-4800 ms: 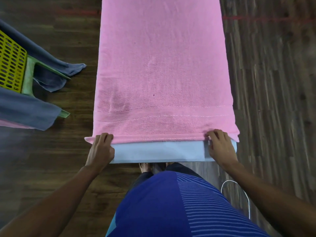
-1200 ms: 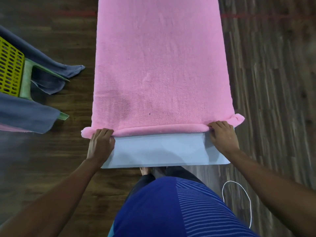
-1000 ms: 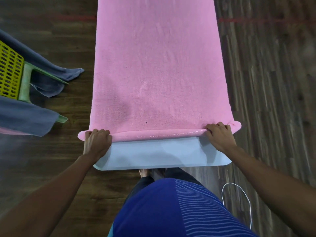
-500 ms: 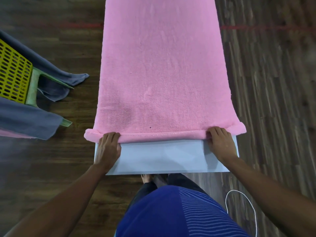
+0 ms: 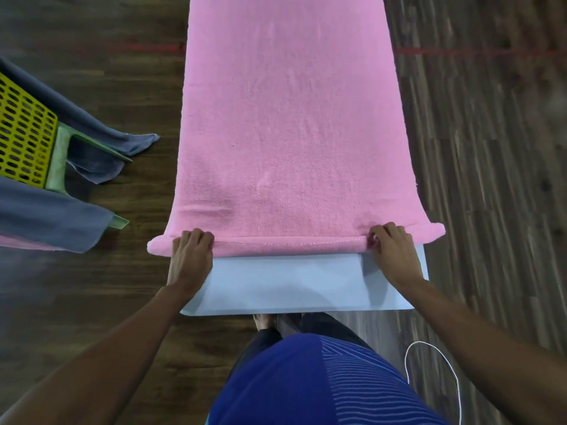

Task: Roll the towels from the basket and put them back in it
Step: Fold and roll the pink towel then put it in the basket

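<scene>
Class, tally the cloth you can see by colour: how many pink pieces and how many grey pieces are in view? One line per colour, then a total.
Pink: 2, the pink towel on the table and a pink edge under the grey cloth.
Grey: 2 grey cloths draped over the basket; they may be one piece.
Total: 4

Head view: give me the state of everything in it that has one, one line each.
pink towel: spread flat along the table, near edge rolled into a thin tube.
left hand: gripping the roll's left end.
right hand: gripping the roll's right end.
table: near end bare.
basket: on the floor at left, grey towels draped over its rim.
</scene>
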